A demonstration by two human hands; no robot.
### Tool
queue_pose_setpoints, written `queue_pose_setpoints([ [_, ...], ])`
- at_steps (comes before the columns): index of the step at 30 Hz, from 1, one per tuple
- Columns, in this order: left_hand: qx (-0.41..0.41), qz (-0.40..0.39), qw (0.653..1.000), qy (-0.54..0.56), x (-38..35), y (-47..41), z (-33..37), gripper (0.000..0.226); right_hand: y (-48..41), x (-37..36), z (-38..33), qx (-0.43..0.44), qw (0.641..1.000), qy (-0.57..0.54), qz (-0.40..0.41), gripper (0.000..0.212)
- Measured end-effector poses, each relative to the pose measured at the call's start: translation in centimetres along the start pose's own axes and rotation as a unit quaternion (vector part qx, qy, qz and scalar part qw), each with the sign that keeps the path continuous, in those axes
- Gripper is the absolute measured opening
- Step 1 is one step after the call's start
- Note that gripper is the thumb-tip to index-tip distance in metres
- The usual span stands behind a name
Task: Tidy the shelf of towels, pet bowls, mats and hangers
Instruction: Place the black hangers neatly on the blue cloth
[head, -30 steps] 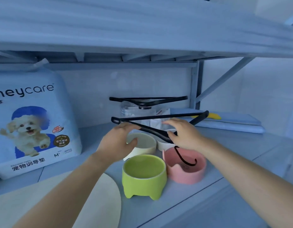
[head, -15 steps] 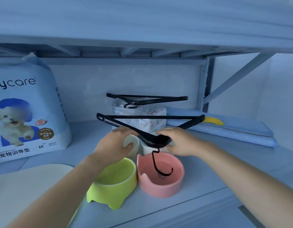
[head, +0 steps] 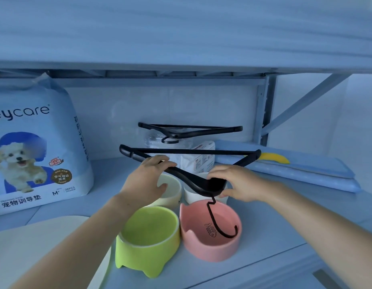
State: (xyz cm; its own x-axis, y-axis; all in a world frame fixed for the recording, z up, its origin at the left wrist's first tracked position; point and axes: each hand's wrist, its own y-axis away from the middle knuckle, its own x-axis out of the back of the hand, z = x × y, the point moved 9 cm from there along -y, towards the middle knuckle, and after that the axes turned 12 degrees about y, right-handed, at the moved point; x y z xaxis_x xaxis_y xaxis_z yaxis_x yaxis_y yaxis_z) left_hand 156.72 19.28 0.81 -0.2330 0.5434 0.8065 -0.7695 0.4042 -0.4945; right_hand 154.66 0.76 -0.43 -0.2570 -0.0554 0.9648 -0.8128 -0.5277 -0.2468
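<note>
Above the pink bowl (head: pixel 212 252), the black hanger (head: pixel 193 152) sits inverted, its hook dangling over it. The left hand (head: pixel 147 180) grips 1 sloping arm and the right hand (head: pixel 241 184) pinches the neck. It looks light, stiff and probably slick, so the neck is the best hold.

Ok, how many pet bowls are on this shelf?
4: the green bowl front left, the pink bowl beside it, the cream bowl behind the left hand, the white bowl behind the held hanger. Others may be hidden.

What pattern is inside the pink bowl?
A black fish skeleton inside the pink bowl; head view.
</note>
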Motion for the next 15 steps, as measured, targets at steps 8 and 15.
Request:
queue_pose_setpoints([
  [8,-0.065,0.077,0.994,0.034,2.6,0.1,2.0,0.045,1.4,2.6,1.0,-0.003,1.000,0.005,0.025,0.045],
  [15,-0.090,0.141,0.985,0.044,5.0,-0.2,2.6,0.042,3.7,3.7,3.3,-0.029,0.999,0.040,0.020,0.049],
])
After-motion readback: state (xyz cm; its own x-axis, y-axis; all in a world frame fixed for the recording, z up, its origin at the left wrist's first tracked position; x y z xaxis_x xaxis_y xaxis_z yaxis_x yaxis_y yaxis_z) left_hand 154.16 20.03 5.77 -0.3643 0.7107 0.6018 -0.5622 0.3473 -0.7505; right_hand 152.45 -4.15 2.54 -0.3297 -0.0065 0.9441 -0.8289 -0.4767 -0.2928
